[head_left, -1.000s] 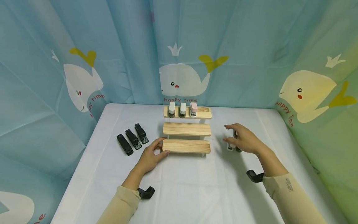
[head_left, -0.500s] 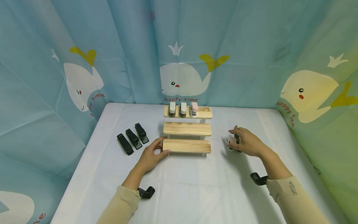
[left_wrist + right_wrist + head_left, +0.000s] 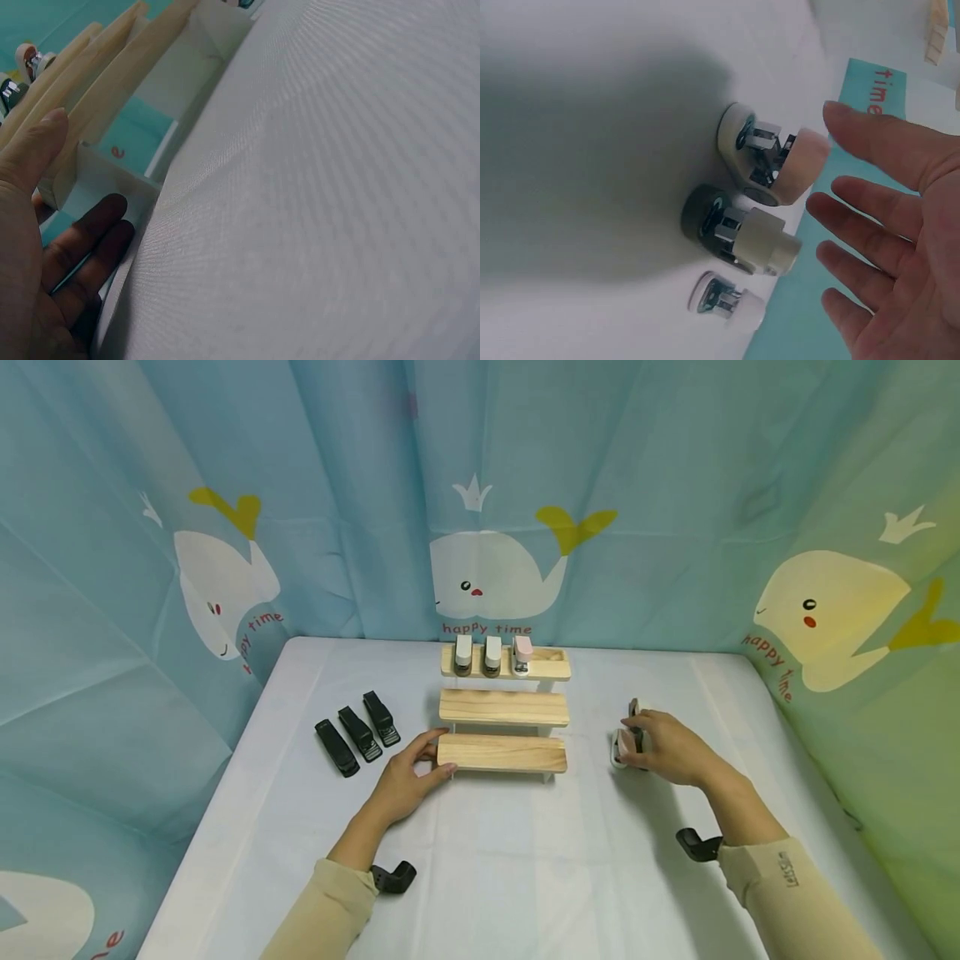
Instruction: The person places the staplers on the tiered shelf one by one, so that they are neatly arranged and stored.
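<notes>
At the left end of a three-tier wooden display shelf [image 3: 502, 752], my left hand [image 3: 401, 789] holds the lowest board, thumb at the front edge and index finger behind. The left wrist view shows the thumb [image 3: 46, 142] against the wood, other fingers loosely bent beside the white support. My right hand [image 3: 667, 750] is over a group of mini staplers on the right. There, a pink-topped stapler [image 3: 802, 165] lies nearest the thumb, then a cream-and-dark stapler [image 3: 761, 240] and a white stapler [image 3: 742, 309]. The right fingers are spread and relaxed around the pink top, not closed on it.
Two pale mini staplers [image 3: 463, 656] and a pink stapler [image 3: 522, 653] stand on the top board. Three black staplers [image 3: 360, 733] lie on the white tablecloth [image 3: 517, 860] left of the shelf. Blue whale-print curtains [image 3: 337, 527] enclose the table.
My right hand has moved slightly right and lower, closer in to the staplers, and the gap between thumb and index finger has narrowed. The left hand stays at the shelf's end.
</notes>
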`<state>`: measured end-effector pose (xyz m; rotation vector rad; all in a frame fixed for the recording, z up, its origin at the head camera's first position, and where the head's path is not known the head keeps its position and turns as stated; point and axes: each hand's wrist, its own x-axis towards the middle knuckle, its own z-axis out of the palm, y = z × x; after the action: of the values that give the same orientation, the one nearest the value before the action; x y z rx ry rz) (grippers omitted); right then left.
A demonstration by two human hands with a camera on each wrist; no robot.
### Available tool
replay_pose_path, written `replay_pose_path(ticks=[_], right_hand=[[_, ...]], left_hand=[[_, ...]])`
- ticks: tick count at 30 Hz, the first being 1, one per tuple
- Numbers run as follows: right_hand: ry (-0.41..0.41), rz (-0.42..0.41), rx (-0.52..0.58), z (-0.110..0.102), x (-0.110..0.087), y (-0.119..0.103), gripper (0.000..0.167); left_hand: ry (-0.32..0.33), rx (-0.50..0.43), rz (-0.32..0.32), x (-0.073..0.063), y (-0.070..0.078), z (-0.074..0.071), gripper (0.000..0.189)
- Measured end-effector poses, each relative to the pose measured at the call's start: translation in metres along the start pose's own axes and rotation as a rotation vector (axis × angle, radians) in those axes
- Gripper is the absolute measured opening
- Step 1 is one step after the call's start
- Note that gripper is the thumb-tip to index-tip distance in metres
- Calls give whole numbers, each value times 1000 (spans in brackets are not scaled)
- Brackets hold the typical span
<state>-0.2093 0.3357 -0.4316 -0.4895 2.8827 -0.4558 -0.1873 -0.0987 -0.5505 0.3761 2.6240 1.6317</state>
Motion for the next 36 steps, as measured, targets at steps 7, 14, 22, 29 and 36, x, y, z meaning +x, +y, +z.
replay_pose_path(ticks=[7,14,22,29,36], right_hand=[[-4,9,2,3,1,4,61],[1,-9,-18,9,5,10,63],[18,-60,-42,12,8,14,63],[5,-44,-57,15,7,13,66],[11,-24,-74,17,8,10,64]], left_hand=[[-3,4,-12,-1,2,-1,68],[-6,-6,-18,0,2,0,67],[-3,1,-19,-1,2,0,65],[-8,1,-15,0,2,-1,68],[-4,9,-9,0,0,-1,66]])
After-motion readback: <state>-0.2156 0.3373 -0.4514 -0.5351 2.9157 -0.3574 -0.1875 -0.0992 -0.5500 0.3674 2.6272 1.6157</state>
